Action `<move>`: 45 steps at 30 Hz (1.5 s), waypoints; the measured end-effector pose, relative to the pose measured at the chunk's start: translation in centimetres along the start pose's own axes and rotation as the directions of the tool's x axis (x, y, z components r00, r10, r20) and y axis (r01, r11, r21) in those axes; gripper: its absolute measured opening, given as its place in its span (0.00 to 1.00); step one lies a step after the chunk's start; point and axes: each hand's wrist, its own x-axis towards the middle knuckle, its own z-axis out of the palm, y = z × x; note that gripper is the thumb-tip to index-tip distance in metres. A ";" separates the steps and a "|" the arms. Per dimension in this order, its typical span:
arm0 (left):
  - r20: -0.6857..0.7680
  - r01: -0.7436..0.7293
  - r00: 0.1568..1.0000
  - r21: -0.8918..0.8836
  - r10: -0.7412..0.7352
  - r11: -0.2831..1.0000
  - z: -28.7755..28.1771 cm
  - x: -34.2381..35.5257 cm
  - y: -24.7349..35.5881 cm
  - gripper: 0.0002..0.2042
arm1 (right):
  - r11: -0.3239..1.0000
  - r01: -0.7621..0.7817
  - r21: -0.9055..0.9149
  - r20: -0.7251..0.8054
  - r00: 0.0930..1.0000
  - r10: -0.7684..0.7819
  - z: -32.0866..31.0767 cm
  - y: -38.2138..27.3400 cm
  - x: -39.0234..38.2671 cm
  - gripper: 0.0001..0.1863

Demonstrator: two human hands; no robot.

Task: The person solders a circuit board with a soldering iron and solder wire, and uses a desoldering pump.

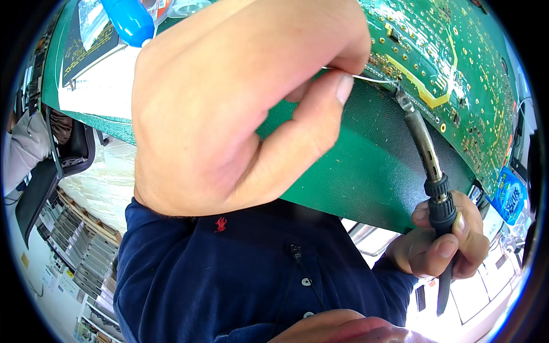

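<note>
My left hand [240,108] fills the middle of the view, with thumb and forefinger pinched on a thin silvery solder wire [374,79]. Lower right, my right hand [449,243] is wrapped round the dark grip of a soldering iron [424,143], which points up and away. The wire's far end meets the iron's tip at the near edge of a large green circuit board [480,94]. Gold pads, holes and a yellow strip cover that board. Whether the solder is melting is too small to tell. Beneath lies a green mat [343,166].
At the upper left are a blue rounded object [128,22], a dark sheet with gold traces [88,54] and white paper [94,102]. A blue packet [509,197] sits beyond the board's right corner. A black chair [37,194] and another person's sleeve [26,146] are far left.
</note>
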 end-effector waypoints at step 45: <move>-0.469 0.576 0.814 0.570 -0.343 0.587 -13.7 -0.2 -6.0 0.32 | 0.975 -0.164 0.151 0.009 0.986 0.165 -2.2 -1.3 0.3 0.04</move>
